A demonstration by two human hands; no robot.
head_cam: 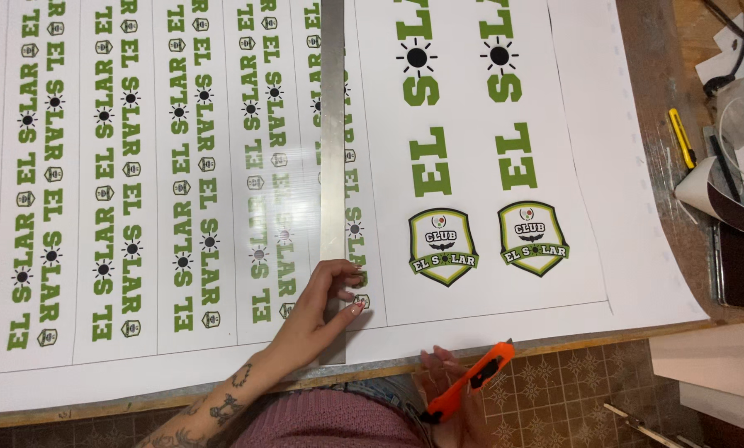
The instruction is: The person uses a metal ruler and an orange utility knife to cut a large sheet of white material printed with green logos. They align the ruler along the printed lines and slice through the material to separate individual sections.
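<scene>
Two hands at work: left hand [318, 311] pins the metal ruler [332, 166], fingers spread, on the printed sheet [181, 124]; right hand [455, 390] grips the orange utility knife [471, 380], off the table edge. Cutting seems next: blade to the ruler's edge.
</scene>
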